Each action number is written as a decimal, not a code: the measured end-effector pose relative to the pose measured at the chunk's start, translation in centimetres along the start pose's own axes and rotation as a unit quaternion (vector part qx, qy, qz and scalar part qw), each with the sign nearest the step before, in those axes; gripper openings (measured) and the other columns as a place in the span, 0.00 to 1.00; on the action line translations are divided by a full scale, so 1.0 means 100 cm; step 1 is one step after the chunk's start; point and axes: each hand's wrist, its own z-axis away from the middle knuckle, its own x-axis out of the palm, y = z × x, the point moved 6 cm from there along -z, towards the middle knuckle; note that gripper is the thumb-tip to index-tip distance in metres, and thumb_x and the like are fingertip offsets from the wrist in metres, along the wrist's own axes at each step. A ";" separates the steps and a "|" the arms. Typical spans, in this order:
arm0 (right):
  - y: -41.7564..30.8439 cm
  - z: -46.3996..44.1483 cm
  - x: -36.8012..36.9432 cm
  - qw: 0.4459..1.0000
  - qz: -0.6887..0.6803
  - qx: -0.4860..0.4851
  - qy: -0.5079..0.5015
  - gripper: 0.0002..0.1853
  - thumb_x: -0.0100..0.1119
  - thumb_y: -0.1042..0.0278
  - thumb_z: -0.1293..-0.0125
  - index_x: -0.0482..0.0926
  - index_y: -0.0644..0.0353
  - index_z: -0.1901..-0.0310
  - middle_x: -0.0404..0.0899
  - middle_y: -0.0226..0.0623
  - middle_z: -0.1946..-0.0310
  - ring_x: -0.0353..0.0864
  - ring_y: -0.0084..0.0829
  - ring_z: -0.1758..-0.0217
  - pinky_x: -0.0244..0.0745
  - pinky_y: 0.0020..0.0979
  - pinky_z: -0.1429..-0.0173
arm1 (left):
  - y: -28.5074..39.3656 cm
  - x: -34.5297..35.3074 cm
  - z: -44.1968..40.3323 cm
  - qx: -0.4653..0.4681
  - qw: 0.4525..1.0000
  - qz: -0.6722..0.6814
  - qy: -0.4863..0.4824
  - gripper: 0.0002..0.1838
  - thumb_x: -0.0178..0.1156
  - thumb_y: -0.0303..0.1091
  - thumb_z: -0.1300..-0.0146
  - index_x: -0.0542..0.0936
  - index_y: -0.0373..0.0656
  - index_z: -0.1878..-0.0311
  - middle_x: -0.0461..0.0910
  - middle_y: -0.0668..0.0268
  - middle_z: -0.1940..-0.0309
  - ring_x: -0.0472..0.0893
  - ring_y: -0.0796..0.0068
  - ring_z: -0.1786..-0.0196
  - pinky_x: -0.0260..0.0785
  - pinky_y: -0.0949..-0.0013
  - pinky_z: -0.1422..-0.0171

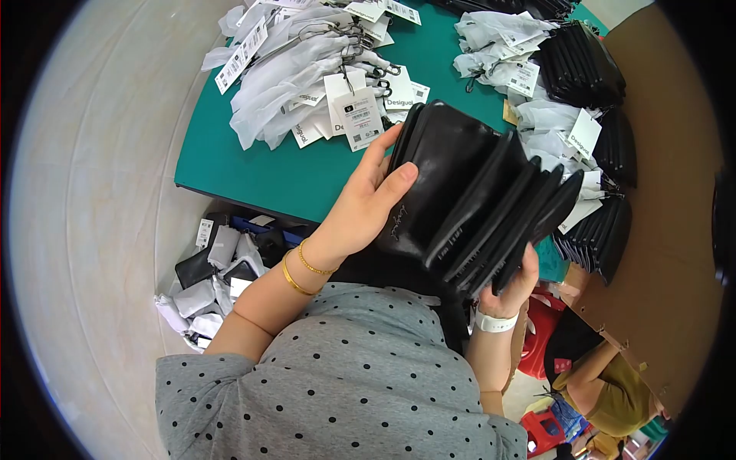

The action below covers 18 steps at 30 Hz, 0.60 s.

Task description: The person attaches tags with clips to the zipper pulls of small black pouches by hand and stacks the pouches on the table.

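Note:
A stack of several black wallets (452, 176) is held up in front of my body, near the edge of the green table. My left hand (376, 195) grips the stack's left side, with the thumb on the glossy top face. At the lower right, my right hand (517, 287) is wrapped round the edges of the wallets, part of it hidden behind them. The wallets fan apart toward the right. Beyond the stack, white pouches (284, 84) with Desigual paper tags (359, 119) are heaped on the table.
The green table (207, 153) carries more black wallets (580, 65) and tagged white pouches (502, 38) at the right. Below its left edge are wrapped items (203, 299). A brown cardboard panel (659, 153) stands at the right. Another person (613, 391) sits at the lower right.

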 end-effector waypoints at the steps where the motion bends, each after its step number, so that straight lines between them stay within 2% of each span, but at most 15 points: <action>1: -0.001 -0.001 -0.001 1.000 -0.011 0.007 -0.021 0.21 0.56 0.59 0.30 0.78 0.66 0.43 0.85 0.46 0.49 0.87 0.41 0.50 0.86 0.41 0.47 | 0.001 0.000 0.000 0.001 1.000 0.000 0.001 0.35 0.52 0.40 0.21 0.50 0.35 0.21 0.73 0.58 0.36 0.72 0.76 0.36 0.64 0.71 0.31; 2: -0.002 -0.002 0.000 0.999 -0.023 0.015 -0.042 0.21 0.56 0.58 0.30 0.78 0.66 0.43 0.85 0.45 0.50 0.88 0.40 0.52 0.88 0.41 0.50 | 0.001 0.001 0.000 -0.005 1.000 0.024 -0.006 0.35 0.51 0.40 0.20 0.50 0.35 0.21 0.71 0.58 0.34 0.71 0.76 0.35 0.63 0.70 0.30; 4: -0.002 -0.001 -0.010 0.999 0.006 -0.017 0.042 0.22 0.57 0.57 0.34 0.80 0.70 0.49 0.87 0.48 0.59 0.89 0.40 0.62 0.87 0.37 0.60 | 0.002 0.005 0.001 -0.013 0.999 0.047 -0.013 0.35 0.50 0.41 0.20 0.49 0.35 0.21 0.70 0.58 0.32 0.70 0.75 0.33 0.62 0.70 0.28; 6: 0.001 -0.001 -0.016 0.998 0.002 -0.023 0.063 0.20 0.57 0.59 0.35 0.81 0.70 0.51 0.87 0.47 0.60 0.88 0.39 0.63 0.86 0.37 0.61 | 0.004 0.009 0.001 -0.004 0.998 0.058 -0.009 0.34 0.47 0.44 0.19 0.49 0.36 0.20 0.65 0.58 0.28 0.67 0.73 0.29 0.59 0.69 0.25; 9: 0.002 -0.002 -0.013 0.999 0.012 -0.022 0.043 0.20 0.57 0.59 0.36 0.82 0.70 0.52 0.87 0.46 0.60 0.89 0.39 0.63 0.86 0.36 0.60 | -0.009 0.006 0.000 -0.018 0.994 0.105 -0.007 0.34 0.44 0.45 0.19 0.48 0.37 0.20 0.61 0.58 0.25 0.63 0.73 0.26 0.56 0.69 0.23; 11: 0.005 -0.003 -0.001 1.000 -0.007 0.017 -0.004 0.21 0.57 0.58 0.36 0.82 0.70 0.52 0.87 0.46 0.60 0.89 0.40 0.63 0.86 0.34 0.59 | -0.008 0.008 0.002 -0.029 0.990 0.136 -0.004 0.34 0.43 0.45 0.19 0.48 0.37 0.20 0.62 0.59 0.26 0.63 0.72 0.26 0.56 0.69 0.23; 13: 0.005 -0.002 -0.002 1.000 0.004 0.006 -0.003 0.22 0.57 0.58 0.36 0.82 0.71 0.51 0.87 0.46 0.59 0.89 0.40 0.62 0.86 0.35 0.58 | -0.007 0.010 0.003 -0.042 0.985 0.169 -0.002 0.33 0.42 0.44 0.19 0.48 0.37 0.20 0.62 0.59 0.26 0.64 0.72 0.26 0.57 0.69 0.23; 14: 0.004 -0.002 -0.004 1.000 0.015 -0.005 -0.002 0.22 0.57 0.58 0.36 0.82 0.71 0.51 0.87 0.47 0.58 0.89 0.41 0.61 0.86 0.35 0.56 | -0.007 0.009 0.004 -0.049 0.988 0.149 0.000 0.34 0.43 0.42 0.20 0.48 0.36 0.20 0.63 0.58 0.27 0.64 0.72 0.26 0.57 0.68 0.23; 16: 0.002 0.004 -0.001 0.985 0.093 -0.143 -0.024 0.23 0.58 0.58 0.36 0.81 0.72 0.49 0.87 0.48 0.56 0.88 0.42 0.57 0.86 0.38 0.51 | -0.008 0.007 0.004 -0.054 0.990 0.130 0.001 0.34 0.45 0.40 0.21 0.47 0.36 0.20 0.63 0.57 0.27 0.64 0.72 0.26 0.57 0.67 0.23; 17: 0.001 0.004 -0.004 0.981 0.133 -0.134 -0.040 0.24 0.58 0.56 0.35 0.79 0.69 0.47 0.86 0.47 0.53 0.87 0.42 0.54 0.85 0.39 0.48 | -0.008 0.007 0.003 -0.031 0.995 0.099 -0.009 0.35 0.50 0.37 0.23 0.48 0.36 0.20 0.64 0.56 0.28 0.65 0.72 0.27 0.58 0.66 0.23; 18: 0.002 0.002 -0.016 0.993 0.080 -0.064 -0.054 0.26 0.59 0.54 0.35 0.78 0.68 0.44 0.84 0.47 0.50 0.87 0.43 0.51 0.84 0.40 0.45 | -0.006 0.007 0.003 -0.008 0.998 0.067 -0.018 0.37 0.54 0.34 0.25 0.48 0.36 0.20 0.65 0.55 0.29 0.66 0.72 0.28 0.59 0.65 0.24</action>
